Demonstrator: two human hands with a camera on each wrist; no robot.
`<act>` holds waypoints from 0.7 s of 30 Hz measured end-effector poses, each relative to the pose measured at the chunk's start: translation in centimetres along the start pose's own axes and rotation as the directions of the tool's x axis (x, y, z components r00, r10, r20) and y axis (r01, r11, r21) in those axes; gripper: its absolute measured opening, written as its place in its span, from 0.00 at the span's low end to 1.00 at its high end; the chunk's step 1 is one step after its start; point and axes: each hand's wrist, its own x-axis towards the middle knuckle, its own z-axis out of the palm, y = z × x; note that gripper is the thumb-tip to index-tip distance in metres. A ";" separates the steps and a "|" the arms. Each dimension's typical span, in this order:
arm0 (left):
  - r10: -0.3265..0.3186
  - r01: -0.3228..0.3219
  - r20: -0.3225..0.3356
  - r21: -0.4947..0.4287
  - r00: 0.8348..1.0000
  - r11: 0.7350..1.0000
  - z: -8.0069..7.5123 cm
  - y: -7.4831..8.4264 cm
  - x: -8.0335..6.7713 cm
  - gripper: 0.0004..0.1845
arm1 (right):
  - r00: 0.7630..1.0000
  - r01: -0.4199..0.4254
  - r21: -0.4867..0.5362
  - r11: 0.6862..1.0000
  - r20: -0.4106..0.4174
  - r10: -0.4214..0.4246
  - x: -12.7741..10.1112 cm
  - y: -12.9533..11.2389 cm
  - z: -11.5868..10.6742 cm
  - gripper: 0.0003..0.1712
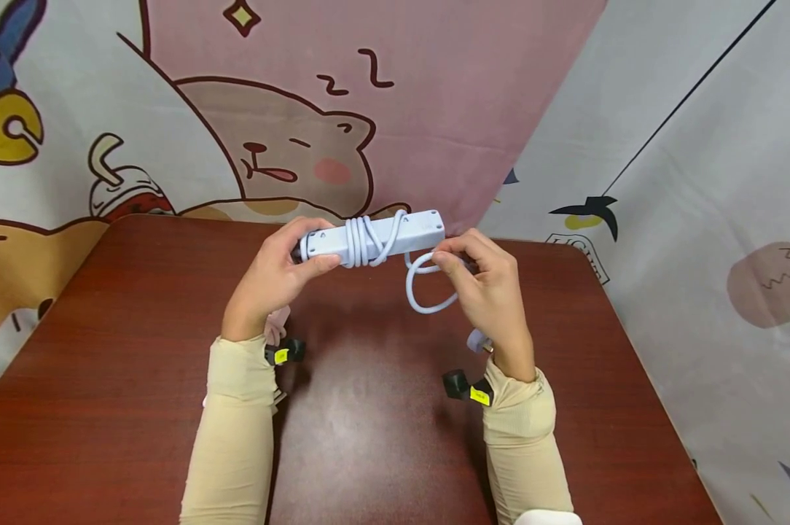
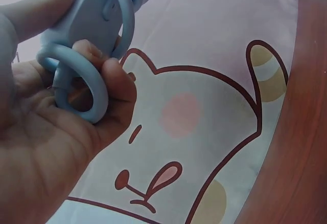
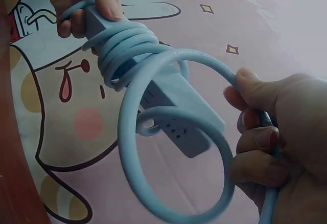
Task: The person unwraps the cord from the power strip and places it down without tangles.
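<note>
A pale blue-white power strip [image 1: 423, 232] is held up above the table, its cord [image 3: 127, 45] wound several times round the middle. My left hand [image 1: 273, 266] grips the strip's left end, thumb along the near side; a small cord loop [image 2: 99, 98] hangs against that palm in the left wrist view. To the right, my right hand [image 1: 490, 281] pinches the loose cord between thumb and forefinger, its other fingers curled round it. A wide loop [image 3: 127, 142] of cord hangs between the strip's right end and this hand. Below the right hand dangles the plug [image 1: 479, 341].
Beneath both arms lies a dark red-brown wooden table [image 1: 369, 423]. Behind it hangs a cloth backdrop [image 1: 447, 109] printed with cartoon animals. Small black cameras, one [image 1: 456, 383] by the right wrist and another [image 1: 295, 350] by the left, are strapped over beige sleeves.
</note>
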 end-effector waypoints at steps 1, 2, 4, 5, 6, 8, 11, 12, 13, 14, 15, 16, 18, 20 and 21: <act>0.000 0.000 -0.005 -0.007 1.000 1.000 -0.1 0.0 0.0 0.21 | 1.000 -0.001 0.006 1.000 -0.002 0.001 0.0 0.0 0.0 0.02; 0.000 0.000 -0.007 -0.005 1.000 1.000 -0.2 -0.1 -0.1 0.21 | 1.000 -0.002 0.011 1.000 -0.002 0.002 0.0 0.0 0.0 0.03; 0.000 0.000 -0.009 -0.007 1.000 1.000 -0.3 -0.2 -0.1 0.21 | 1.000 -0.007 0.011 1.000 0.004 0.007 0.0 0.0 0.0 0.05; -0.004 0.004 -0.008 -0.009 1.000 1.000 -0.3 -0.3 -0.1 0.21 | 1.000 -0.010 0.004 1.000 0.009 0.010 0.0 0.0 -0.1 0.06; -0.007 0.007 -0.009 -0.012 1.000 1.000 -0.4 -0.3 -0.1 0.21 | 1.000 -0.015 0.000 1.000 0.016 0.015 0.0 0.0 -0.1 0.06; -0.011 0.011 -0.012 -0.015 1.000 1.000 -0.3 -0.3 -0.1 0.21 | 0.999 -0.027 -0.011 1.000 0.032 0.028 -0.1 0.1 -0.5 0.06; -0.023 0.022 -0.020 -0.021 1.000 1.000 -0.3 -0.3 0.0 0.21 | 0.998 -0.037 -0.026 0.999 0.054 0.039 -0.2 0.2 -0.9 0.06; -0.024 0.023 -0.023 -0.020 0.999 1.000 -0.3 -0.3 0.0 0.21 | 0.997 -0.040 -0.026 0.999 0.061 0.042 -0.2 0.3 -1.1 0.05; -0.026 0.026 -0.026 -0.020 0.999 0.999 -0.4 -0.3 0.0 0.21 | 0.997 -0.043 -0.028 0.999 0.069 0.045 -0.2 0.3 -1.2 0.05; -0.029 0.029 -0.029 -0.020 0.999 0.999 -0.4 -0.3 0.0 0.21 | 0.996 -0.043 -0.033 0.999 0.077 0.045 -0.2 0.4 -1.3 0.04; -0.031 0.031 -0.032 -0.021 0.999 0.999 -0.4 -0.3 -0.1 0.21 | 0.995 -0.044 -0.037 0.998 0.086 0.047 -0.3 0.5 -1.4 0.03; -0.032 0.031 -0.034 -0.021 0.999 0.999 -0.4 -0.4 -0.1 0.21 | 0.995 -0.043 -0.044 0.998 0.093 0.047 -0.3 0.6 -1.5 0.02; -0.033 0.032 -0.042 -0.023 0.999 0.999 -0.5 -0.4 -0.1 0.21 | 0.993 -0.044 -0.057 0.997 0.109 0.050 -0.3 0.8 -1.7 0.01; -0.035 0.033 -0.053 -0.028 0.998 0.999 -0.5 -0.5 -0.2 0.22 | 0.991 -0.046 -0.068 0.997 0.124 0.054 -0.3 1.0 -1.8 0.02; -0.034 0.032 -0.058 -0.028 0.998 0.999 -0.6 -0.5 -0.2 0.22 | 0.990 -0.047 -0.074 0.996 0.131 0.056 -0.3 1.1 -1.9 0.03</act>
